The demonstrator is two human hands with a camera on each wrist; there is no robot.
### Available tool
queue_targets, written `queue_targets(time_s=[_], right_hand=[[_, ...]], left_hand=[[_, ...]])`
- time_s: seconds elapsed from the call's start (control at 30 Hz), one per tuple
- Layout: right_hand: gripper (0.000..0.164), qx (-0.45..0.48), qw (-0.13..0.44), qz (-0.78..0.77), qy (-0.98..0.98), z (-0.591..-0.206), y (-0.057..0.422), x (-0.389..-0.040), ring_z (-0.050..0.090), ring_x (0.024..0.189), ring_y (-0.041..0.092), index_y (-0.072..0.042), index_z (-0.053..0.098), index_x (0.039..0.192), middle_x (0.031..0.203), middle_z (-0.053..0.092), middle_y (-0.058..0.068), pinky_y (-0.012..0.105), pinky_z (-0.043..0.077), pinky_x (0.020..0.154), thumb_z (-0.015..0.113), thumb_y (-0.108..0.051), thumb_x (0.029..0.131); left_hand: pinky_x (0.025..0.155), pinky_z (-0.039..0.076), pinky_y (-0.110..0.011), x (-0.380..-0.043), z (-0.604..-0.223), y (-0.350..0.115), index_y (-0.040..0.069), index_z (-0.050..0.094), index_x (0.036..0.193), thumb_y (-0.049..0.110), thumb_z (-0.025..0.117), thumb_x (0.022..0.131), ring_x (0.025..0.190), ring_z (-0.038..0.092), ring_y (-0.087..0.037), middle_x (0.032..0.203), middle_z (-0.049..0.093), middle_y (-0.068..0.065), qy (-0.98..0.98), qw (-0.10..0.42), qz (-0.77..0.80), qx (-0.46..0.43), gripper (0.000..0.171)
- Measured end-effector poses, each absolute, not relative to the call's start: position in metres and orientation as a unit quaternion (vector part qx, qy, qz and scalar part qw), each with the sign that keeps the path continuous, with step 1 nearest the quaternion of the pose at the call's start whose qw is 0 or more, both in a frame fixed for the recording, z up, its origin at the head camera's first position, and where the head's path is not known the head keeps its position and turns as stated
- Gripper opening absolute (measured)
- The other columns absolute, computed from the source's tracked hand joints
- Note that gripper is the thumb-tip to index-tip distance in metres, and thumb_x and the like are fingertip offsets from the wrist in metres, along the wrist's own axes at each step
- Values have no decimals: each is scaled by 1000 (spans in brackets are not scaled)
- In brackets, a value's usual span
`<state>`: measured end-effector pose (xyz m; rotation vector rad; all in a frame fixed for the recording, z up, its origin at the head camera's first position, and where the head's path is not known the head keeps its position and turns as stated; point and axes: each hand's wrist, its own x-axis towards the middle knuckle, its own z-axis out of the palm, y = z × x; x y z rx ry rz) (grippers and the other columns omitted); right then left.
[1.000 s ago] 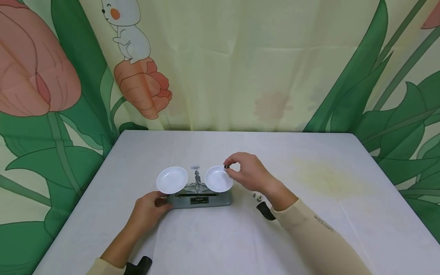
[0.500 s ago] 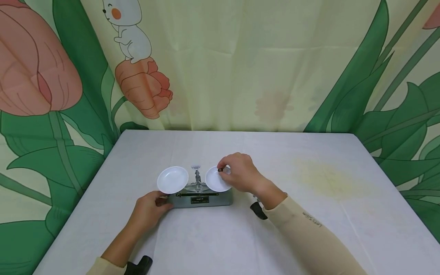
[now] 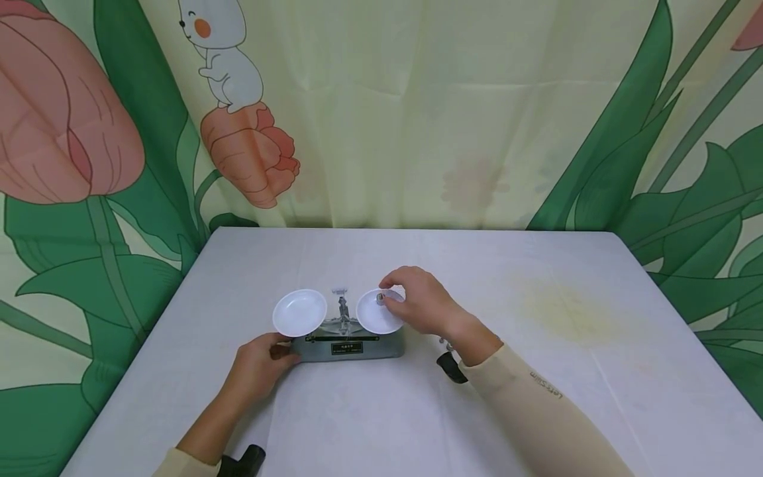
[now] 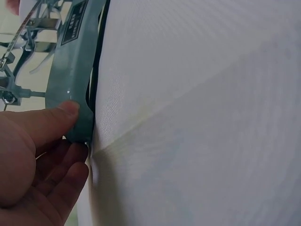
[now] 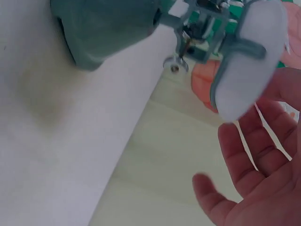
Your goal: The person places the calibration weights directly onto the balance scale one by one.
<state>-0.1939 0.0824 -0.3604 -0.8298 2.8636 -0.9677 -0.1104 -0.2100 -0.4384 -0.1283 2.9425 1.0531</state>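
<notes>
A grey-green balance scale (image 3: 352, 350) with two white pans stands on the white-covered table. My left hand (image 3: 259, 371) grips the left end of its base; in the left wrist view the thumb (image 4: 69, 108) rests on the base's front face. In the right pan (image 3: 381, 321) sits a small metal weight (image 3: 380, 299). Over that pan's right side is my right hand (image 3: 423, 301), its thumb and index finger spread apart around the weight. The right wrist view shows the pan's underside (image 5: 249, 66) above my loosely bent fingers (image 5: 233, 146). The left pan (image 3: 300, 313) holds nothing visible.
Small metal weights (image 3: 449, 347) lie on the table (image 3: 357, 417) beside my right wrist, partly hidden by it. Black wrist devices (image 3: 452, 368) hang under both forearms. A printed curtain (image 3: 387, 132) hangs behind the table's far edge.
My right hand moved left over the right pan with the weight, lowered it into the pan and parted its fingers from it. The left hand stays on the scale's base.
</notes>
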Motion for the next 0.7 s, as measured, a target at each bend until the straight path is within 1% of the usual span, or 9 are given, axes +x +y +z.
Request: queue_targets(time_s=[0.07,0.17,0.4,0.53,0.7], right_hand=[[24,-253,5,-321,912,-358,90,-192,59,113,30,-6,70,116,119,66,8,46,51,95,69,-16,94],[26,-244,-4,-333,911,-357,104,-190,60,109,28,-6,69,117,116,66,7,44,52,93,70,-14,93],[25,-219,-18,-337,916,-363,134,-184,62,102,26,-4,69,115,111,68,10,44,53,91,71,-12,92],[25,-203,-11,-331,921,-371,147,-180,62,102,26,-3,69,115,110,68,9,45,53,90,72,-11,92],[26,-189,11,-325,926,-382,159,-174,62,102,26,-2,68,116,109,68,9,46,53,90,71,-12,92]], left_hand=[[86,56,-49,-110,-438,-210,-4,65,120,6,80,83,104,67,-36,115,69,-19,941,6,337,-40,41],[85,57,-48,-111,-438,-210,-4,65,119,6,80,83,103,67,-36,115,69,-19,941,5,337,-38,40],[85,57,-48,-111,-438,-212,-4,66,119,6,80,83,102,68,-35,114,69,-19,940,6,339,-35,40],[85,57,-48,-111,-438,-212,-3,66,119,5,81,83,101,68,-35,114,69,-19,942,3,335,-32,40],[84,57,-48,-110,-437,-211,-4,66,119,5,80,83,101,68,-35,114,69,-19,940,2,340,-31,40]])
